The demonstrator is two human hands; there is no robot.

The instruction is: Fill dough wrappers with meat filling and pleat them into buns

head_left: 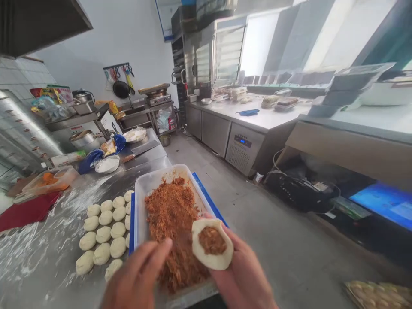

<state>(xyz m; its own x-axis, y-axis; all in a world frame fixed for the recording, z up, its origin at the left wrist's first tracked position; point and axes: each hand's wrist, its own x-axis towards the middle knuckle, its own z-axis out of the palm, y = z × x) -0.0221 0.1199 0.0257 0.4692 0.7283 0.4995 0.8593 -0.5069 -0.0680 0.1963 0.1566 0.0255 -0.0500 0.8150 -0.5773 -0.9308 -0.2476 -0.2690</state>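
right hand (247,279) cupped, grasping dough disc (212,257), a filling dab (211,240) in its middle, above the tray's near right corner | left hand (138,274) loose, holding nothing, fingertips at shredded filling (172,214) in clear tray (141,189) | dough balls (103,234) in rows just left of tray on floured table (48,257)

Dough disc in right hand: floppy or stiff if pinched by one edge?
Probably floppy: the dough disc sags into the cupped right hand. Likely soft and tacky, given the floured table. The filling mound looks loose, so tipping may spill it.
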